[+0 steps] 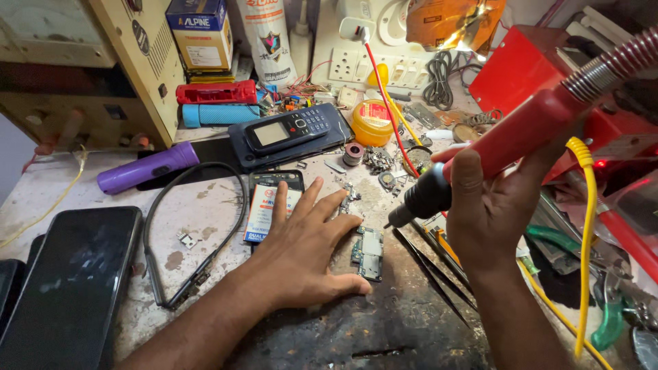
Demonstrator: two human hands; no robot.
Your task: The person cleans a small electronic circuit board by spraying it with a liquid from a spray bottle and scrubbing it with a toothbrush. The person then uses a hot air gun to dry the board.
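Note:
My left hand (301, 250) lies flat on the worn bench with fingers spread, its thumb beside a small green circuit board (368, 253). The fingertips rest on a phone battery with a white and blue label (264, 209). My right hand (490, 205) grips a red hot-air tool (521, 137) with a black nozzle (421, 199) that points down-left, just above and right of the board. A ribbed hose runs from the tool to the upper right.
Black tweezers (428, 270) lie right of the board. A keypad phone (288, 130), purple torch (144, 168), yellow tin (372, 122), black cable loop (199, 226) and dark smartphone (68, 281) surround it. Red station (521, 65), yellow wire and green pliers (606, 322) crowd the right.

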